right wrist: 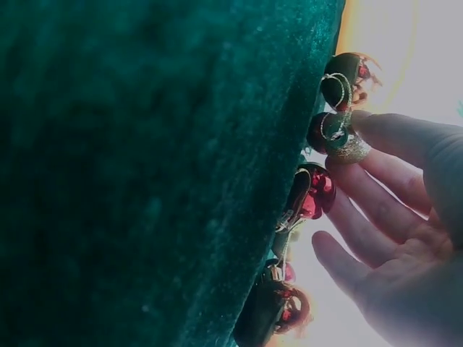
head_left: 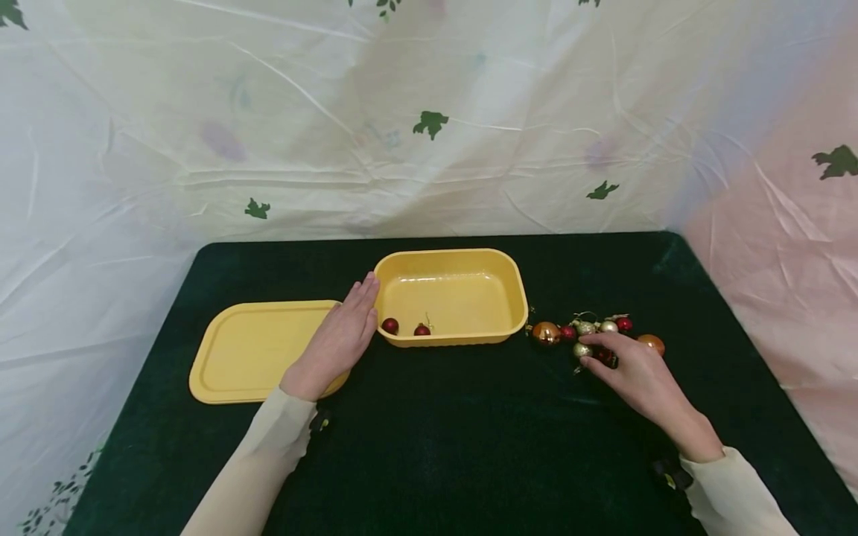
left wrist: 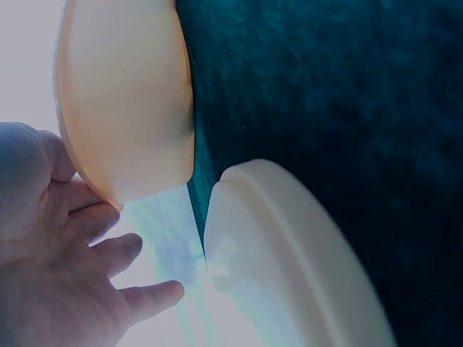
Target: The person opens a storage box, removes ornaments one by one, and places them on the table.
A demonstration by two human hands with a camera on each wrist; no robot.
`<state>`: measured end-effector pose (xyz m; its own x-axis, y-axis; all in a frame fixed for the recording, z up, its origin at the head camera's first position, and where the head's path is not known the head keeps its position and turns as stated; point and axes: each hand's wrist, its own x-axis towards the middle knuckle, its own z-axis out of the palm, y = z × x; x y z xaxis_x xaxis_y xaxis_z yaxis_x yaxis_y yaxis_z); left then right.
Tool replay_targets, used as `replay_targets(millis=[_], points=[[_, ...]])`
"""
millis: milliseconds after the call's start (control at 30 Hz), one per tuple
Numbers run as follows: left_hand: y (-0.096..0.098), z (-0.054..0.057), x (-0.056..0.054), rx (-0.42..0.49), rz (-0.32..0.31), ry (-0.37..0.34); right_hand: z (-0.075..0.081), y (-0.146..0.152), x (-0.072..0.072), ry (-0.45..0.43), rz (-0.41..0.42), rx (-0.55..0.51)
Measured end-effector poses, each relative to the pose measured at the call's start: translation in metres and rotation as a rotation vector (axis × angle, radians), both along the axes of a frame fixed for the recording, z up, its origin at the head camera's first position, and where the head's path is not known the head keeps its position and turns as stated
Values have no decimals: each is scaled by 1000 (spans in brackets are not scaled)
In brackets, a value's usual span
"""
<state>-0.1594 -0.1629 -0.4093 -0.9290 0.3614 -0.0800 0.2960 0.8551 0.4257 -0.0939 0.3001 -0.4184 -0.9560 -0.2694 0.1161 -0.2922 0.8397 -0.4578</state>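
Observation:
My left hand rests with straight fingers against the left rim of a yellow box, its forearm reaching over a yellow lid. Inside the box lie two dark red baubles, one plain red bauble in the corner and a red bauble with a gold string. At the right, my right hand pinches a glittery gold bauble between thumb and fingertips. That bauble shows at the thumb tip in the right wrist view, low among the other baubles.
Around the right hand lie several more baubles, including a shiny copper bauble, an orange bauble and a red bauble. A dark green cloth covers the table. Pale printed curtains hang behind and at both sides.

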Motion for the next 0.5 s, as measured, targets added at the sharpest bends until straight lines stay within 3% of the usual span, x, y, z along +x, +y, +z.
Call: replay_targets(millis=[500], points=[[1, 0, 0, 1, 2, 10, 1, 1, -2, -45, -1, 29]])
